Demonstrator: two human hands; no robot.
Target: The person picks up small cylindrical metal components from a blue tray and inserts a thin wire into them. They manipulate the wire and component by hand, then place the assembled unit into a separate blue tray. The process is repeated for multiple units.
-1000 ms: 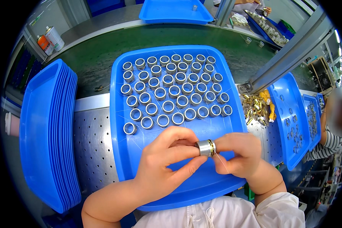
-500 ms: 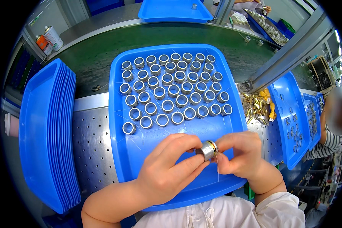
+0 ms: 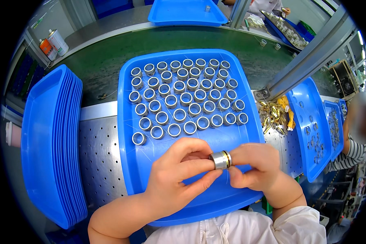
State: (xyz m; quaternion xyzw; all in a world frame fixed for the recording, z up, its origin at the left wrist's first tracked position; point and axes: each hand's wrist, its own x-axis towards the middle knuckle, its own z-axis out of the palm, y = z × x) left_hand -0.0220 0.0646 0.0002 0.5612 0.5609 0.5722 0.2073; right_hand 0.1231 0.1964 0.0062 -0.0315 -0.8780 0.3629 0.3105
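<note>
Silver cylinder (image 3: 220, 160) between both hands (image 3: 173, 168) (image 3: 256, 162), above tray (image 3: 215, 199)

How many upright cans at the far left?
2: an orange can on the left and a taller white can just right of it, both beyond the stack of blue trays. Others could be hidden behind them.

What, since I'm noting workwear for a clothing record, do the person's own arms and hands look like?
The left hand and right hand are ungloved, with no ring, watch or bracelet visible. Both forearms are uncovered. A loose, whitish, wrinkled sleeve shows on the right arm, ending near the elbow; no sleeve shows on the left arm.
</note>
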